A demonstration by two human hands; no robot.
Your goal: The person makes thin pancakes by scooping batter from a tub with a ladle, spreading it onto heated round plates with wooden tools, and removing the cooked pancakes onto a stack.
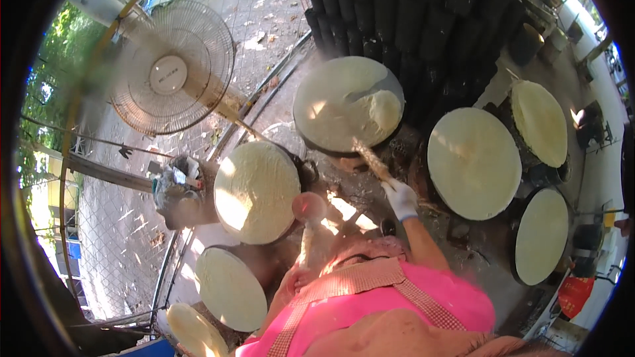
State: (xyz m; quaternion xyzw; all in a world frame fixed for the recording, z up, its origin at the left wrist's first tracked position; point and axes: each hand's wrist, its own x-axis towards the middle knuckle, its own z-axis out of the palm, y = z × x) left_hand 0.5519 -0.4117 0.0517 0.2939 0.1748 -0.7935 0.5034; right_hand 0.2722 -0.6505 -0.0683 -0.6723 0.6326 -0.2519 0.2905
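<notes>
My right hand point(401, 199), in a white glove, is closed around a batter-caked wooden handle point(369, 158). The handle reaches over the near edge of a round griddle point(330, 121); its far end is hard to make out. Pale batter covers much of that griddle's far side, and a thick mound of batter point(384, 110) sits at its right. Bare and close to my apron, my left hand point(297, 280) grips a ladle point(308, 208) with a reddish round bowl and a pale handle. The bowl overlaps the right edge of a batter-coated griddle point(255, 193) in view.
More round griddles with pale sheets stand to the right point(474, 163) and lower left point(230, 287). A thin sheet point(539, 124) covers another at far right. A large fan point(171, 74) stands at upper left by a wire fence. Stacked black cylinders point(402, 10) rise behind.
</notes>
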